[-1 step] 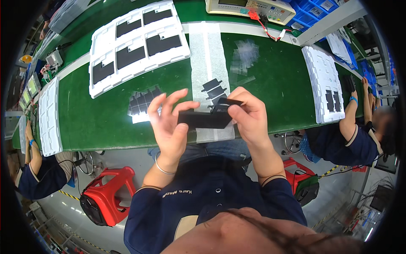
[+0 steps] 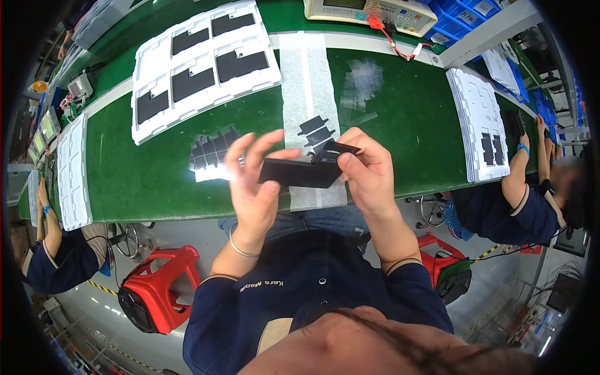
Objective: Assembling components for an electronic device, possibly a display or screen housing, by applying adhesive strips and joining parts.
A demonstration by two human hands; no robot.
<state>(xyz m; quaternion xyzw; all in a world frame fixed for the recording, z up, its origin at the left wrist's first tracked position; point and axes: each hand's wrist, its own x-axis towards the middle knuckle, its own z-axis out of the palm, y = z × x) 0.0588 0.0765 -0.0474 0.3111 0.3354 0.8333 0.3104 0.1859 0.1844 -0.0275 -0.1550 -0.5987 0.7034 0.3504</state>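
A flat black L-shaped piece [image 2: 299,173] is held up over the front edge of the green bench. My right hand [image 2: 370,164] pinches its right end between thumb and fingers. My left hand [image 2: 255,181] is at its left end, the thumb by the lower corner, the other fingers spread and slightly blurred. Just beyond lie black adhesive-like strips [image 2: 317,132] on a pale paper band [image 2: 299,69]. A sheet of dark rectangular patches [image 2: 214,150] lies left of the band, near my left fingers.
A white tray [image 2: 147,74] with several black L-shaped pieces stands at the back left. Clear film pieces [image 2: 362,81] lie right of the band. Stacked white trays [image 2: 478,125] stand at the right, a test instrument [image 2: 375,14] at the back. Co-workers sit on both sides; a red stool [image 2: 164,281] is behind.
The black piece has shifted slightly left and tilted a little. My left fingers have moved slightly right, toward it. My right hand keeps its pinch.
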